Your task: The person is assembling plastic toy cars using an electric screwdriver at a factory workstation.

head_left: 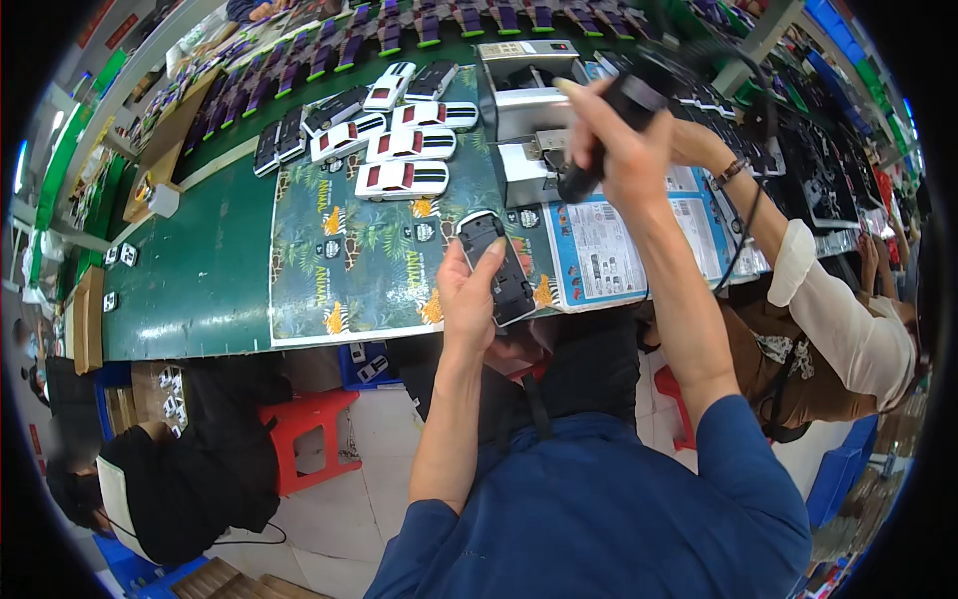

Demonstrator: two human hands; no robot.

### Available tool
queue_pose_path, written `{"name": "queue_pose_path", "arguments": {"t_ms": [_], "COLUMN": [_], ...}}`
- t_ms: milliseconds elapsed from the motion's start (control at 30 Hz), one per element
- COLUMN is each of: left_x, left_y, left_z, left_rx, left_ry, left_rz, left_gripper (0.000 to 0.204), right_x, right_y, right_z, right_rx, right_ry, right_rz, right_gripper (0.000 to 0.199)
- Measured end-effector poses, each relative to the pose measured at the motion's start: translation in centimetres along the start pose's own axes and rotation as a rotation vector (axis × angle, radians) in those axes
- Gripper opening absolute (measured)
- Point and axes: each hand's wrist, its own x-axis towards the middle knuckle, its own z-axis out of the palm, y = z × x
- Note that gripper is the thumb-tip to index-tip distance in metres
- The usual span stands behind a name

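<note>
My left hand (465,302) holds a toy car (511,283) near the table's front edge, its black underside turned up and a thin white rim showing. The thumb presses on the underside. Raised to the right, my right hand (631,152) is closed around a black corded electric screwdriver (641,96). The tool is blurred and its lower end is beside a metal screw feeder box (526,118). Beyond my left hand, several white toy cars (403,180) with dark stripes stand in a cluster. Several black-bottomed cars (333,111) lie upside down behind them.
A patterned mat (374,290) covers the green table (200,290). Printed sheets (609,255) lie right of it. Rows of purple parts (389,35) line the back. A co-worker's sleeved arm (838,309) reaches in at right, near the screwdriver's cord (743,235). A red stool (311,439) stands lower left.
</note>
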Motion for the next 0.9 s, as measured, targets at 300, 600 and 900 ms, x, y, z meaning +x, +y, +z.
{"name": "queue_pose_path", "arguments": {"t_ms": [300, 600, 900], "left_x": [-0.3, -0.4, -0.5], "left_y": [0.3, -0.2, 0.1], "left_z": [1.1, 0.9, 0.8], "left_rx": [0.034, 0.05, 0.107], "left_ry": [0.008, -0.009, 0.024], "left_rz": [0.04, 0.081, 0.072], "left_gripper": [0.017, 0.02, 0.022], "right_x": [-4.6, -5.1, -5.1], "right_y": [-2.5, -0.1, 0.9], "right_z": [3.7, 6.0, 5.8], "right_rx": [0.476, 0.398, 0.33], "right_ry": [0.014, 0.085, -0.067], "right_rz": [-0.233, -0.127, -0.101], "right_gripper": [0.014, 0.019, 0.021]}}
